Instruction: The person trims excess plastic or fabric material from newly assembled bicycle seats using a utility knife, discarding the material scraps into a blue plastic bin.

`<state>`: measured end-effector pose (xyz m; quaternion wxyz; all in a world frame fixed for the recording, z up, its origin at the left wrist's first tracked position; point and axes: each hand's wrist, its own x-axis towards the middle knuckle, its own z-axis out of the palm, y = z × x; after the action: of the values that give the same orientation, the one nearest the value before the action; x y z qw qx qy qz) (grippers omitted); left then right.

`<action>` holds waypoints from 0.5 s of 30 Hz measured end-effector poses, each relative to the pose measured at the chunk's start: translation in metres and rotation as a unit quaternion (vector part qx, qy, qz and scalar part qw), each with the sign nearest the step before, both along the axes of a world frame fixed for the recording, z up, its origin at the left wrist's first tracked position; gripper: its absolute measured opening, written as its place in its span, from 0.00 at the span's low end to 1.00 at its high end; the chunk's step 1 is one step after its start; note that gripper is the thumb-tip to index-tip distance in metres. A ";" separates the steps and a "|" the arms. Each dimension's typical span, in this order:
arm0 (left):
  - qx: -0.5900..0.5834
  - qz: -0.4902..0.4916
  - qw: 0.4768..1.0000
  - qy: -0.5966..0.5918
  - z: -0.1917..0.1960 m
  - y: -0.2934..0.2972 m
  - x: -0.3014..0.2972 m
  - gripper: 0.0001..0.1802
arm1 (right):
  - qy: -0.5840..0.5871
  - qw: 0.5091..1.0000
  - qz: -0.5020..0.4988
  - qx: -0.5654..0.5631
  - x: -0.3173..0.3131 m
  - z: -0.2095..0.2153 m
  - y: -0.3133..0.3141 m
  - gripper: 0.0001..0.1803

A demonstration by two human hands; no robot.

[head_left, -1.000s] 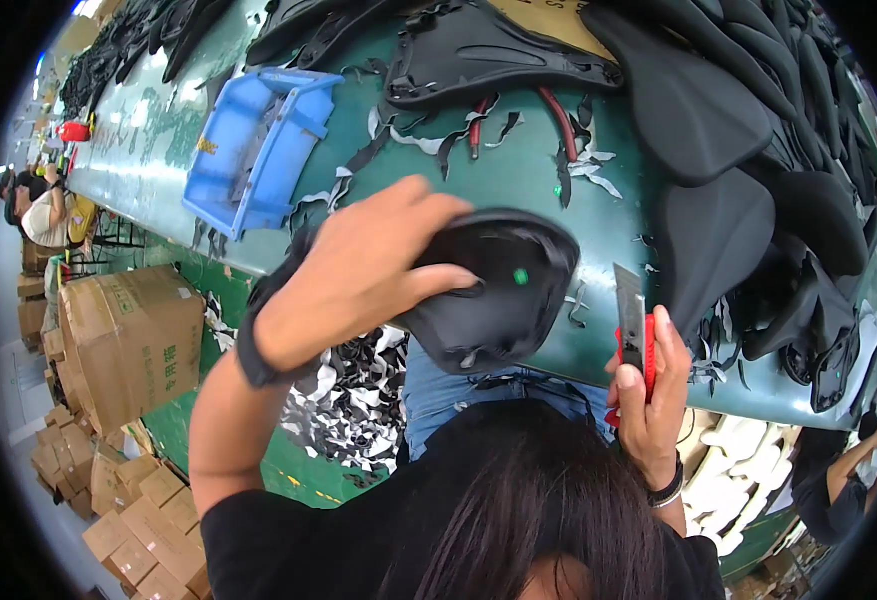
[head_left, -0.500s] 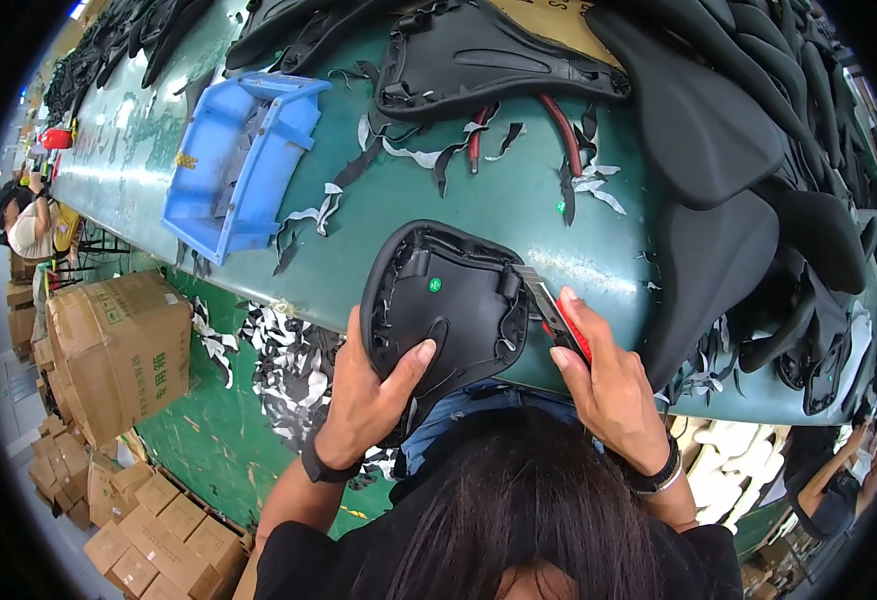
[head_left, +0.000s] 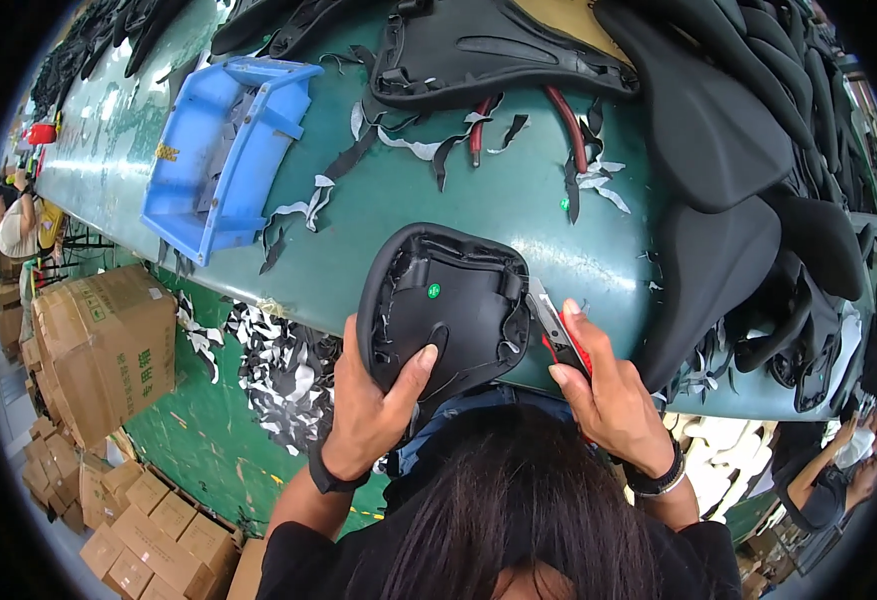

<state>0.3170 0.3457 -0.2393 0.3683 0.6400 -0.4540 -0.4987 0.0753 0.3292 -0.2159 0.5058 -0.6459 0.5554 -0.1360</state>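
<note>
My left hand [head_left: 373, 405] grips a black bicycle saddle [head_left: 463, 325] by its edge, thumb pressed on the underside. The saddle's underside faces up, with a small round green sticker and the cover folded in around the rim. In my right hand [head_left: 603, 390] is a red and black utility knife [head_left: 566, 335], its blade out. The blade lies along the saddle's right rim, near a short strap-like piece at the upper right corner. Whether the edge is cutting into the cover cannot be made out.
A blue plastic bin [head_left: 223, 165] with grey pieces stands at the left of the green table [head_left: 348, 260]. Black saddles [head_left: 703, 110] pile up at the right and back. Red-handled pliers [head_left: 566, 130] lie under one. Cut strips litter table and floor; cardboard boxes [head_left: 108, 350] stand left.
The knife blade has shifted slightly down along the saddle's right rim. The head view has moved a little, so the table and bin sit farther left. Both grips are the same.
</note>
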 end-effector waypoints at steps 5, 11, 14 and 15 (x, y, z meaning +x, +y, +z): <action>0.006 0.075 0.997 -0.003 0.007 0.015 -0.021 0.26 | -0.007 1.000 0.014 -0.019 -0.001 0.002 0.027 0.33; -0.063 0.077 0.993 -0.059 -0.002 0.032 -0.034 0.26 | -0.062 0.970 -0.219 0.082 -0.001 0.004 0.038 0.38; -0.135 0.041 0.983 -0.116 -0.004 0.036 -0.037 0.24 | -0.102 0.955 -0.200 -0.195 0.032 -0.015 -0.001 0.42; -0.204 0.024 0.963 -0.175 -0.006 0.034 -0.036 0.23 | -0.042 0.969 -0.172 -0.173 0.042 -0.014 -0.012 0.43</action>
<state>0.2812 0.3796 -0.2448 0.4175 0.6392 -0.5882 -0.2667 0.1172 0.3174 -0.2296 0.3782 -0.6120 0.6045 -0.3420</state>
